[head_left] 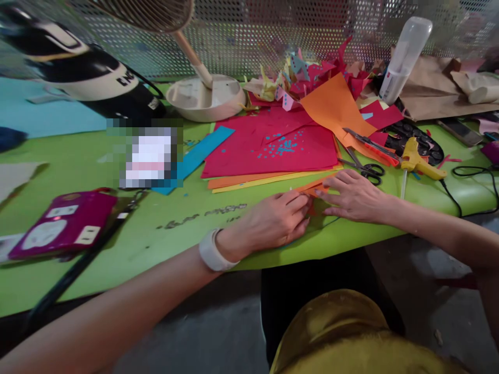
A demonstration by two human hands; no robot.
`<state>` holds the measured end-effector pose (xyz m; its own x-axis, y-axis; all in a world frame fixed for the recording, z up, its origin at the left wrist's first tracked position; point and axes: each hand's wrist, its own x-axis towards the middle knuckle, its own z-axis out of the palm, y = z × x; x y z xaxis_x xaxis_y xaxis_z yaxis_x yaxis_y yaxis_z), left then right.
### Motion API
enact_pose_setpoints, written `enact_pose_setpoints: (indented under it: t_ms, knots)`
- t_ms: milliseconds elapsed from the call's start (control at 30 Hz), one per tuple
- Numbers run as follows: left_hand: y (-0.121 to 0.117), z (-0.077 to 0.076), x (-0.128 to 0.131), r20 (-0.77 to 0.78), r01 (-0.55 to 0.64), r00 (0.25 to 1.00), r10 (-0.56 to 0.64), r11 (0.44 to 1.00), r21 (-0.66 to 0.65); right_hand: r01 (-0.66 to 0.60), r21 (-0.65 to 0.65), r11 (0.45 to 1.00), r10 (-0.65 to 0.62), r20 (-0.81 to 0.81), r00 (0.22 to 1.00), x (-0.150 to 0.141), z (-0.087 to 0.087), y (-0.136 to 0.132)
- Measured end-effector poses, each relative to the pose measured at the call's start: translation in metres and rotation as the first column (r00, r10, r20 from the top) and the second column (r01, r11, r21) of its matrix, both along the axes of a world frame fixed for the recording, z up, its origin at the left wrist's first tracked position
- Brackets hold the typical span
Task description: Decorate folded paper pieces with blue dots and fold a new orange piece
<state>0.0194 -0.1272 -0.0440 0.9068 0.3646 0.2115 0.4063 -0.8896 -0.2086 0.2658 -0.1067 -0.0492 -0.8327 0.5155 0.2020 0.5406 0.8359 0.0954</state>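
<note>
A small piece of folded orange paper (313,186) lies at the table's front edge between my two hands. My left hand (278,218), with a pale band on its wrist, is closed over the paper's left part, fingers curled and pressed on it. From the right, my right hand (353,196) reaches in with its fingers stretched and apart, the fingertips touching the paper. The paper's lower part is hidden by my hands. Just behind the right hand are black-handled scissors (372,171). A stack of red sheets (241,150), strewn with tiny blue bits, lies beyond.
A yellow glue gun (419,158) with a cord and a red cutter knife (376,148) are at right. Blue strip (210,148), purple box (64,223) and black bottle (101,72) are left. Behind stand a fan base (230,104), paper scraps (315,75) and a clear bottle (409,52).
</note>
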Motion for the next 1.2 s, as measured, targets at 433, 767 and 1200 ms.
enact_pose_setpoints:
  t_ms: [433,767,1200]
  knots:
    - [0.002,0.0,0.004,-0.011,-0.045,0.999,0.044,0.997,-0.068,0.37,-0.536,0.759,-0.456,-0.03,0.89,-0.012,0.043,0.015]
    - [0.003,0.002,0.002,-0.042,-0.025,0.999,0.021,0.996,-0.09,0.34,-0.926,0.165,-0.436,0.241,0.867,-0.039,0.042,0.047]
    - [0.005,0.003,0.003,-0.033,-0.019,0.999,0.015,0.99,-0.138,0.429,-0.894,0.133,-0.533,0.301,0.791,-0.009,0.051,0.052]
